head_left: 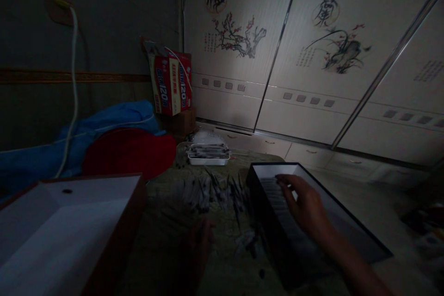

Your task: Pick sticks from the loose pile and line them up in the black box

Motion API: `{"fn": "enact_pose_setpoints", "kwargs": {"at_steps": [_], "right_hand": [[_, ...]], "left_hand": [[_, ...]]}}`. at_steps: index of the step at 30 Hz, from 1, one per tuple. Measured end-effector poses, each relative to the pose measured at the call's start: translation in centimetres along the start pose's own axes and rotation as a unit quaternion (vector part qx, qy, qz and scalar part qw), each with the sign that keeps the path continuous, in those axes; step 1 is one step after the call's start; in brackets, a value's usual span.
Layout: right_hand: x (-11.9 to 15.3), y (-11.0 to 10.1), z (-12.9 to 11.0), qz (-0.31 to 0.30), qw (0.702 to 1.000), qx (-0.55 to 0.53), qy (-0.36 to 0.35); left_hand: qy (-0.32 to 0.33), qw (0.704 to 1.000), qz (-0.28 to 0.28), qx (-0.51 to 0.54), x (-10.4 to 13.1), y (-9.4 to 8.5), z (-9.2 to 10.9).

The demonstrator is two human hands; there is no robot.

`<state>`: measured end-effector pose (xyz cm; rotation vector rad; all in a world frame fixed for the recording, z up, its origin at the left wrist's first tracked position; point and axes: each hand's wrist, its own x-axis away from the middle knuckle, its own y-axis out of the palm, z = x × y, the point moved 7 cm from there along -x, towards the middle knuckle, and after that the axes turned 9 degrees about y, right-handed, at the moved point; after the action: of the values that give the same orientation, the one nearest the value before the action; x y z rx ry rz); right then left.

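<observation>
My right hand (pixel 305 201) reaches over the dark-edged box (pixel 350 212) at the right, its thumb and fingertips pinched near the box's far left corner. Whatever those fingertips hold is too small and dark to name. Rows of thin pale items (pixel 274 194) lie along the box's left side. Low in the middle, my left hand (pixel 201 238) rests over the table (pixel 163 249), dim and blurred, so its grip does not show. Beyond it, many slim dark-tipped pieces (pixel 197 194) are spread on the cloth. A white tray (pixel 208 161) filled with similar pieces stands behind them.
A large open box (pixel 118 222) with a white inside stands at the left. Behind it lie a red round item (pixel 128 152) and blue fabric (pixel 114 113). Red cartons (pixel 173 83) are stacked by the wall, and a white cable (pixel 74 78) hangs down.
</observation>
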<state>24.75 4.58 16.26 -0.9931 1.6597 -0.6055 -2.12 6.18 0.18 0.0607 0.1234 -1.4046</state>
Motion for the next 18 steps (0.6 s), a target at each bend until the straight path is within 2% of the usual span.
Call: {"fn": "enact_pose_setpoints", "kwargs": {"at_steps": [1, 3, 6, 8, 12, 15, 18], "right_hand": [[1.8, -0.4, -1.8, 0.001, 0.999, -0.049, -0.012], [5.5, 0.0, -4.8, -0.036, 0.993, -0.113, -0.014], [9.7, 3.1, -7.0, -0.115, 0.977, -0.173, 0.051], [11.2, 5.6, -7.1, -0.137, 0.966, -0.192, 0.106], [11.1, 9.7, -6.0, -0.173, 0.96, -0.167, 0.142], [9.4, 11.3, -5.2, -0.172, 0.969, -0.1, 0.146], [7.8, 13.0, -6.0, -0.171, 0.976, -0.041, 0.129]], "left_hand": [[0.004, 1.0, 0.015, 0.002, -0.1, -0.4, 0.2], [0.006, 0.999, 0.039, 0.01, -0.1, -1.1, 0.6], [-0.003, 0.997, 0.067, 0.035, -0.2, -1.7, 0.5], [-0.006, 0.995, 0.076, 0.059, -0.3, -1.8, 0.0], [0.004, 0.993, 0.085, 0.084, -0.6, -2.0, -0.8], [0.0, 0.99, 0.102, 0.095, -0.6, -2.5, -0.8], [-0.003, 0.984, 0.127, 0.123, -0.5, -3.0, -0.2]]}}
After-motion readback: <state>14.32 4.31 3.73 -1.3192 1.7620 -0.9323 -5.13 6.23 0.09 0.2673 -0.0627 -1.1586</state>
